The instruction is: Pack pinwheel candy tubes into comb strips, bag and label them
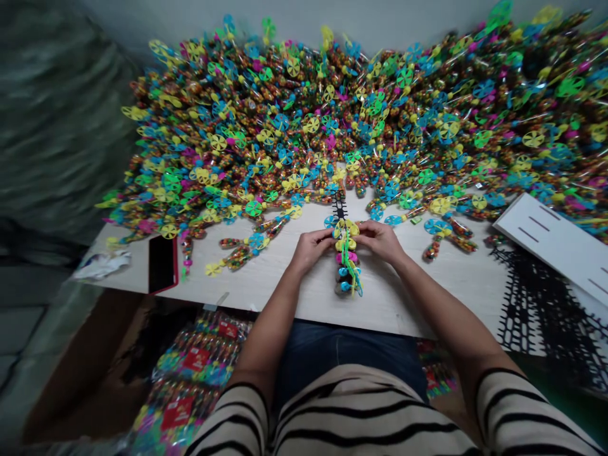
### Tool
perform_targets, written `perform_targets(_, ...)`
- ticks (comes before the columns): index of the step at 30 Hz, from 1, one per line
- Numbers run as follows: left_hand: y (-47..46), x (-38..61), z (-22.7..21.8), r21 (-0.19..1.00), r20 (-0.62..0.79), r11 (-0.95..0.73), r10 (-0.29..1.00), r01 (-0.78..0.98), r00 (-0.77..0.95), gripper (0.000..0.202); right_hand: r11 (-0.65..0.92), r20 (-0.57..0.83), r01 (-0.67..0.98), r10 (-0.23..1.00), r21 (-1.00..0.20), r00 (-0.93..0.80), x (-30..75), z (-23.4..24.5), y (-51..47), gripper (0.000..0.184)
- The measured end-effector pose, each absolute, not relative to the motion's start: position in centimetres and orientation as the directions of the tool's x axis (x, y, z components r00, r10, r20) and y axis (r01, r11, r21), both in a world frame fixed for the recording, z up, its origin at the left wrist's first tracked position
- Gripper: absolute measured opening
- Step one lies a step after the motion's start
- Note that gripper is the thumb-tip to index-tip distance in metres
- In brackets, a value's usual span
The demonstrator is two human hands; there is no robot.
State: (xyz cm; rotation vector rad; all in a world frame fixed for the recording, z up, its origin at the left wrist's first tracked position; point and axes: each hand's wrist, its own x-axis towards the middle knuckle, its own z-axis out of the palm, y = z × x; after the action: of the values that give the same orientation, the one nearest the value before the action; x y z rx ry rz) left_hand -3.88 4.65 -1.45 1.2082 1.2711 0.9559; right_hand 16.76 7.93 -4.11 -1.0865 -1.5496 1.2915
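A black plastic strip with side prongs lies upright in front of me on the table. Along its near part sits a row of candy-filled tubes with propeller tops in yellow, green, pink and blue. My left hand is closed at the row's left side, with thumb and forefinger pinching at the far end. From the right, my right hand pinches a yellow-topped candy propeller toy at the same end. The fingertips are partly hidden by the propellers, so the left hand's exact hold is unclear.
A large heap of candy propeller toys covers the back of the table. A phone in a red case lies left. On the right are a white slotted board and black strips. Packed bags sit below the table's edge.
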Motion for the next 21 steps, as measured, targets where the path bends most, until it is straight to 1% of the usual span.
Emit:
perform_targets(3, 4.7, -3.7, -1.3, 0.978, -0.204, 0.202, 0.978, 0.053, 0.043, 0.034, 0.034, 0.01, 0.061, 0.936, -0.998, -0.351, 17.2, -4.0, 8.1, 0.05)
perform_targets(5, 4.7, -3.6, -1.2, 0.971, -0.236, 0.235, 0.971, 0.04, 0.04, 0.034, 0.057, 0.03, 0.052, 0.906, -0.997, -0.423, 17.7, -3.8, 8.2, 0.047)
perform_targets(7, 4.8, -3.7, -1.1, 0.968, -0.25, 0.249, 0.967, 0.044, 0.045, 0.033, 0.118, 0.071, 0.075, 0.885, -0.99, -0.46, 18.1, -3.6, 8.3, 0.042)
perform_targets(10, 4.9, -3.7, -1.0, 0.969, -0.242, 0.239, 0.97, 0.063, 0.034, 0.03, 0.159, 0.096, 0.111, 0.897, -0.981, -0.432, 18.1, -3.7, 8.4, 0.037)
perform_targets(13, 5.0, -3.8, -1.0, 0.967, -0.242, 0.239, 0.97, 0.089, 0.026, 0.03, 0.153, 0.102, 0.093, 0.908, -0.984, -0.407, 17.5, -3.9, 8.5, 0.036)
perform_targets(15, 4.9, -3.9, -1.0, 0.967, -0.238, 0.233, 0.971, 0.103, 0.038, 0.033, 0.181, 0.132, 0.088, 0.908, -0.979, -0.398, 17.0, -4.1, 8.4, 0.036)
perform_targets(18, 4.8, -4.2, -1.0, 0.972, -0.201, 0.188, 0.976, 0.141, 0.083, 0.039, 0.231, 0.172, 0.113, 0.906, -0.966, -0.386, 16.6, -4.4, 8.0, 0.036)
perform_targets(21, 4.9, -4.5, -1.2, 0.972, -0.148, 0.123, 0.982, 0.201, 0.119, 0.038, 0.244, 0.176, 0.137, 0.908, -0.96, -0.381, 16.8, -4.3, 7.8, 0.036)
